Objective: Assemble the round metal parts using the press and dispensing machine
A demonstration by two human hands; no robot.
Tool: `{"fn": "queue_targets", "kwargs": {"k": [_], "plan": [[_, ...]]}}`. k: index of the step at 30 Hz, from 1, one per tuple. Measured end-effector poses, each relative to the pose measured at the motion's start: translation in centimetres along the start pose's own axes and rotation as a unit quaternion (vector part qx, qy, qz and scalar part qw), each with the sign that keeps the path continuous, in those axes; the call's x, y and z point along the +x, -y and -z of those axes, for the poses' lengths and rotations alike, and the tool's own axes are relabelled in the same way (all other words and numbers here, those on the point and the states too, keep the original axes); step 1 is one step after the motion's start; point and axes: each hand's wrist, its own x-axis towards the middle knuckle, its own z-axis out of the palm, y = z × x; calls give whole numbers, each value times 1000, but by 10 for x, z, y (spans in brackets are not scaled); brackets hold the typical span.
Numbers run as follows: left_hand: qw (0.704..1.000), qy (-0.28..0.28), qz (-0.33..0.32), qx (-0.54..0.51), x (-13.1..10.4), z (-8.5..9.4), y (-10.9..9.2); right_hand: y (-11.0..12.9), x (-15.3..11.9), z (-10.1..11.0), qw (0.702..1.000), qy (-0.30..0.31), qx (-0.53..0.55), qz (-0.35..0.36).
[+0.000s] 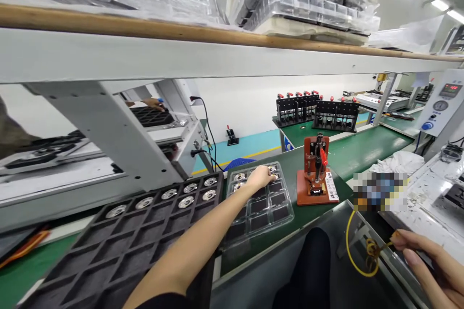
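Left hand: reaches in over the clear tray (289, 217) at its 12 to 1 o'clock side, fingers curled down at a metal disc (274, 177); whether they grip it I cannot tell. The left hand (260, 177) hides part of the tray.
Right hand: in the frame's 4 o'clock corner, the right hand (431, 263) pinches a thin yellow cord (350, 256) between thumb and fingertip, near a small tangle in it.
Clear tray: on the green tabletop (235, 261), near the frame's centre toward 6 o'clock; discs sit in compartments toward its 11 and 1 o'clock, while nearer pockets show dark bottoms.
Black tray: beside the clear one, toward 8 o'clock, the black tray (119, 270) holds seven visible discs, five along its far row and two in the next row.
Red fixture: at 3 o'clock from the clear tray, the red fixture (303, 195) stands upright with a red-handled clamp and a white label.
Black racks: two black racks (335, 117) with red-tipped handles, toward 1 to 2 o'clock.
Control box: white control box (442, 106) with a lit red display, toward 2 o'clock.
Co-worker: a hand (154, 103) over another dark tray (152, 116), toward 10 o'clock.
Shelf: wooden-edged shelf (181, 34) across 12 o'clock, bearing stacked clear plastic trays (297, 7).
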Motion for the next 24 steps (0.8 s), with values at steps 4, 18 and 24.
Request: {"fn": "queue_targets", "kwargs": {"k": [4, 18, 24], "plan": [[1000, -10, 5, 2, -2, 0, -7, -5, -3, 7, 999, 16, -21, 23], [985, -60, -156, -51, -67, 46, -77, 4, -24, 35, 1000, 3, -14, -26], [787, -99, -576, -199, -160, 50, -191, 35, -5, 22, 987, 43, 113, -106]]}}
